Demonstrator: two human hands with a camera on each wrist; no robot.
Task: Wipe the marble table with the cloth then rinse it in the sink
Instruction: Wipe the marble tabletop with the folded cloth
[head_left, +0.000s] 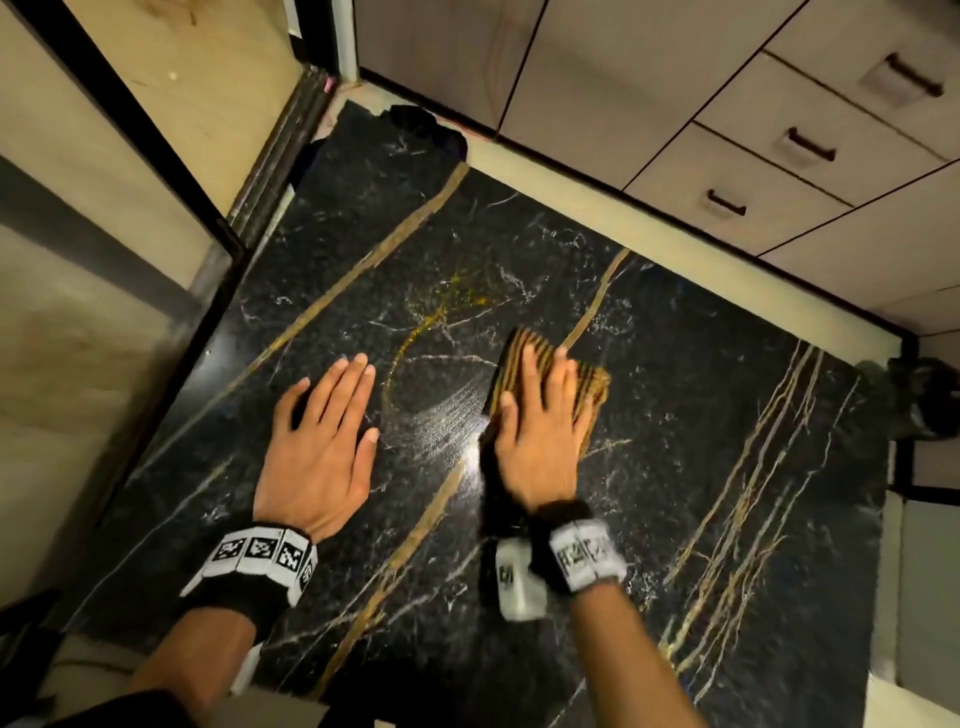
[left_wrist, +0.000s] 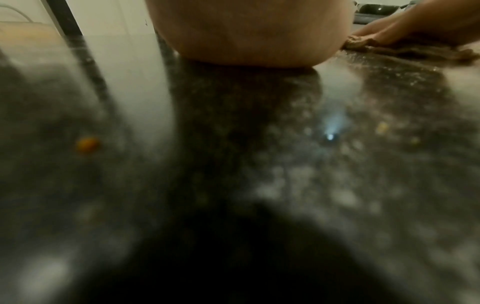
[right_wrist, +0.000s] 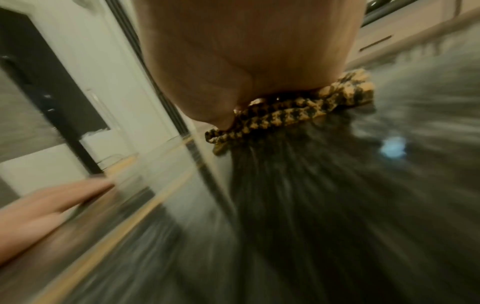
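Marble table (head_left: 675, 519), cloth (head_left: 587, 384) under fingers (head_left: 535, 374)

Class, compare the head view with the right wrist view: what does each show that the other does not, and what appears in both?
Only the head view shows the yellow smear on the black gold-veined marble table, the wet streaks beside it, and both wristbands.

Only the right wrist view shows the folded edge of the brown and black checked cloth bunched under the palm.

Both show the right hand pressing flat on that cloth and the left hand resting flat on the marble.
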